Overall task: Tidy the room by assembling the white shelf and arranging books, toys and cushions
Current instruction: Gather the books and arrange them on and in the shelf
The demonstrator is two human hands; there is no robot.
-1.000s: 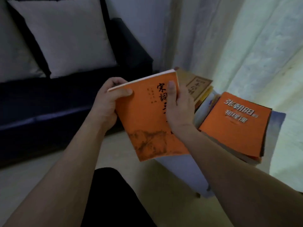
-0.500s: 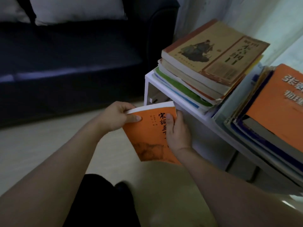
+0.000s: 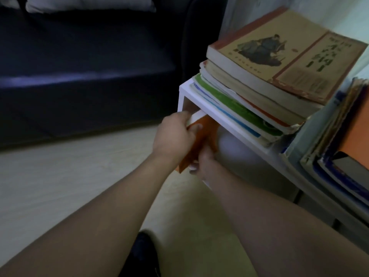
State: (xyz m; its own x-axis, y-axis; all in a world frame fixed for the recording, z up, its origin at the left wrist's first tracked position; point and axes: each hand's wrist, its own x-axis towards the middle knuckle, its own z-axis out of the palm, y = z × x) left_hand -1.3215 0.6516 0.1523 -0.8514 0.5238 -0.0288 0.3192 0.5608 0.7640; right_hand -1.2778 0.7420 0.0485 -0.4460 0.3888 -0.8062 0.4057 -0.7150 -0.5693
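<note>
Both hands hold an orange book [image 3: 203, 134], stood on edge and partly inside the open compartment under the top board of the white shelf [image 3: 183, 96]. My left hand [image 3: 175, 134] grips its upper left edge; my right hand [image 3: 203, 162] grips it from below, fingers partly hidden by the book. On top of the shelf lies a stack of books with a tan illustrated cover [image 3: 289, 54] uppermost. A second stack with an orange cover [image 3: 357, 134] lies at the right edge.
A dark blue sofa [image 3: 83, 66] stands left of the shelf, with a pale cushion [image 3: 89, 4] on it. Light wooden floor [image 3: 69, 176] spreads in front. A dark-clothed knee [image 3: 145, 254] shows at the bottom. Pale curtain [image 3: 319, 9] hangs behind the shelf.
The orange book has moved up and forward, turned onto its edge and entered the shelf's lower opening. Both hands followed, still holding it. The view has come closer to the shelf.
</note>
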